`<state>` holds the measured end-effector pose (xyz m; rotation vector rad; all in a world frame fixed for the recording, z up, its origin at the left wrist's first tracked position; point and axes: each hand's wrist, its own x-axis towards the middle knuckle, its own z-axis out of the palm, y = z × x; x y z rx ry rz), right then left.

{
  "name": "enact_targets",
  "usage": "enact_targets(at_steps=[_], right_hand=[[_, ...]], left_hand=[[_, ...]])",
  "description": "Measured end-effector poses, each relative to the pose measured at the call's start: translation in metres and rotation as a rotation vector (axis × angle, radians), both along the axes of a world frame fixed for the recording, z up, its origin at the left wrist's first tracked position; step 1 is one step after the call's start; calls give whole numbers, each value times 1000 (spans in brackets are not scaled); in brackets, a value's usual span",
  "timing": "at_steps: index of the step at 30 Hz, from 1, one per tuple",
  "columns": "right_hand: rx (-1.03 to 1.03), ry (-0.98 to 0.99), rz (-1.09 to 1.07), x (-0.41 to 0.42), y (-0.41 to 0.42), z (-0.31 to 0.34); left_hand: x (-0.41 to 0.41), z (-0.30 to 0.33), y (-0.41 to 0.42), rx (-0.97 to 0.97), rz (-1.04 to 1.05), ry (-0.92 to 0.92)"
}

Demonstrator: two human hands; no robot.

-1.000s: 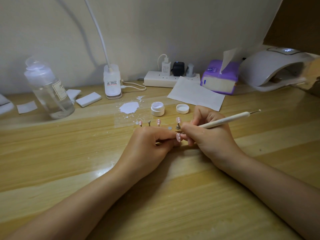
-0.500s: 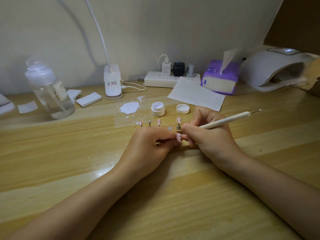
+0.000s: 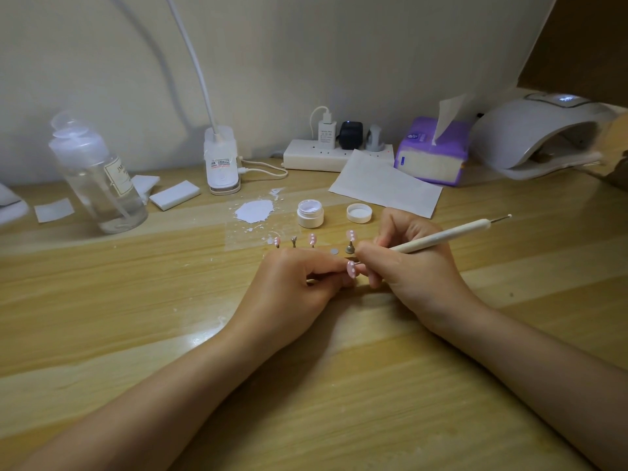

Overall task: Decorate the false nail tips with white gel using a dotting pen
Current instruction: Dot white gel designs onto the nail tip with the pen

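Pink and tiny, the nail tip sits on a thin stick between your two hands, just above the desk. Your left hand pinches that stick with curled fingers. Your right hand holds the dotting pen like a pencil, its point touching the tip. It looks very light and easy to flick away, so hold the stick, not the wet top. Press softly. The gel jar stands open nearby.

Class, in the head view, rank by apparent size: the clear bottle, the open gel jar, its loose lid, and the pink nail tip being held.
1. clear bottle
2. gel jar
3. lid, slightly smaller than the jar
4. nail tip
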<state>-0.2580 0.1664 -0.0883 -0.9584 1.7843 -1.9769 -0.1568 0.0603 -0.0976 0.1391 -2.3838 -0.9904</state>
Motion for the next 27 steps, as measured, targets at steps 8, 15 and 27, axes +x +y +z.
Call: enact_targets(at_steps=[8,15,27], right_hand=[[-15,-4,-18,0,-2,0],[-14,-6,-7,1,-2,1],[-49,0,-12,-3,-2,-1]], left_hand=[[-1,0,0,3,5,11],[0,0,0,17,1,7],[0,2,1,29,4,7]])
